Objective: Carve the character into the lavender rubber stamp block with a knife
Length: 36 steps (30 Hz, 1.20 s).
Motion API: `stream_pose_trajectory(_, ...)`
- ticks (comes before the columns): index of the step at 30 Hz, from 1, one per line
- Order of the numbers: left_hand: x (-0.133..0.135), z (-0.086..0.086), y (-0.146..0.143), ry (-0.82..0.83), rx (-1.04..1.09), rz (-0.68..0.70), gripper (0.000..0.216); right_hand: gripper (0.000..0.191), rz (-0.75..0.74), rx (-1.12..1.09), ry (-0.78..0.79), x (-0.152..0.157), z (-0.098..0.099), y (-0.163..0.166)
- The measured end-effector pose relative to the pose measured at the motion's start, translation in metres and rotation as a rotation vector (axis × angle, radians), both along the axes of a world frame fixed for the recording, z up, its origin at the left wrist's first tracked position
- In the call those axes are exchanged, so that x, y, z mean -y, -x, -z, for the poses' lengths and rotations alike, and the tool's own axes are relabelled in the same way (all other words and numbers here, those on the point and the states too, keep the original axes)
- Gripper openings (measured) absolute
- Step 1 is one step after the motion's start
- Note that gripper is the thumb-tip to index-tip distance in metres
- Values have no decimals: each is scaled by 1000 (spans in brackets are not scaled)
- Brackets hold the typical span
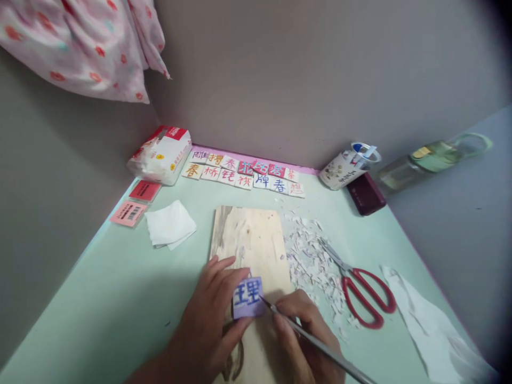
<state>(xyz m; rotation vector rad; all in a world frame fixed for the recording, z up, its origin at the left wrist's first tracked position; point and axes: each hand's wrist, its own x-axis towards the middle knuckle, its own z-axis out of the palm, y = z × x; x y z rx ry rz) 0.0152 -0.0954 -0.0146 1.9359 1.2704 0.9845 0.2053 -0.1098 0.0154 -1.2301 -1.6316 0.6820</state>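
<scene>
A small purple card (pixel 248 310) with a blue handwritten character lies over a wooden board (pixel 252 226). My left hand (pixel 216 309) grips the card at its left side, thumb at the lower edge and fingers along the upper left. In my right hand (pixel 308 330) is a slim metal craft knife (pixel 320 344), held like a pen. Its pointed tip meets the right part of the card, beside the blue strokes. Shredded paper scraps (pixel 312 256) are scattered to the right of the board.
Red-handled scissors (pixel 370 293) lie right of the scraps. Character cards (pixel 244 173) line the back wall. A tissue pack (pixel 164 154), folded tissue (pixel 171 224) and red packets (pixel 138 200) are left; a cup (pixel 344 168), dark box (pixel 366 194), bottle (pixel 420 165) and crumpled tissue (pixel 424 320) right.
</scene>
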Motion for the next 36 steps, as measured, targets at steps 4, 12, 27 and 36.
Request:
stream_pose_trajectory(4, 2, 0, -2, -11, -27, 1, 52, 14, 47, 33, -1, 2, 2, 1)
stream_pose_trajectory(12, 0, 1, -3, -42, -26, 2, 52, 13, -44, 116, 1, 0, -1, 0)
stream_pose_trajectory(27, 3, 1, -5, -128, -210, 0, 49, 15, -153, 290, 96, -1, -10, -1)
stream_pose_trajectory(36, 2, 1, -3, -142, -200, 1, 47, 16, -177, 301, 9, -4, -9, -3)
